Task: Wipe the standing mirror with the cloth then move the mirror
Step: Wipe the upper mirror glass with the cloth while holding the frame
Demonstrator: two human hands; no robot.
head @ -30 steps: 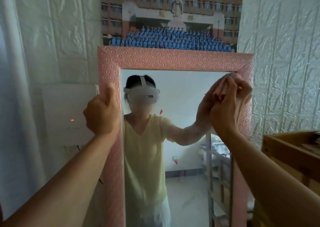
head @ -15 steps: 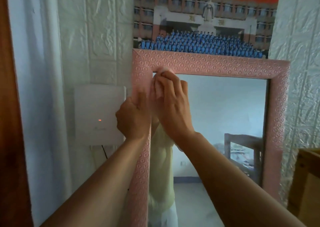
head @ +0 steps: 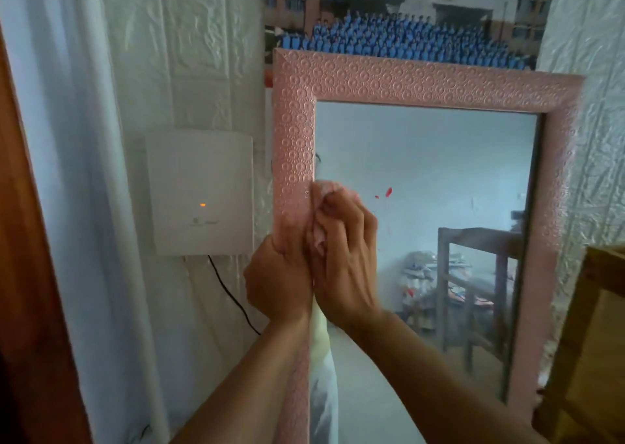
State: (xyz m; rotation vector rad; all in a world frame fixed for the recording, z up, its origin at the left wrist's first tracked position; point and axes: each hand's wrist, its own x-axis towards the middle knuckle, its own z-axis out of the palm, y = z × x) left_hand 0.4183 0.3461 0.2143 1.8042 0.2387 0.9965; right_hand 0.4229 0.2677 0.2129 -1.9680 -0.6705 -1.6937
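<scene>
The standing mirror (head: 422, 81) stands upright against a white textured wall (head: 209, 54), its pink embossed frame filling the middle and right of the head view. The left hand (head: 279, 274) grips the frame's left side rail, fingers curled round its outer edge and the thumb lying up along the front. Just beside it, the right hand (head: 345, 261) presses a pale pink cloth (head: 321, 189) against the glass at the inner left edge, fingers bent and bunched over the fabric; the two hands touch at the knuckles. Both forearms rise from the bottom of the view.

A small red mark (head: 389, 192) shows on the glass just right of the cloth. Left of the mirror a white box (head: 201, 189) with an orange light hangs on the wall; its small printed logo is too blurred to read. A black cable (head: 233, 294) drops from it. Behind the mirror's top hangs a group photo poster (head: 406, 20); its characters are not legible. A wooden piece of furniture (head: 595, 342) stands at the right edge.
</scene>
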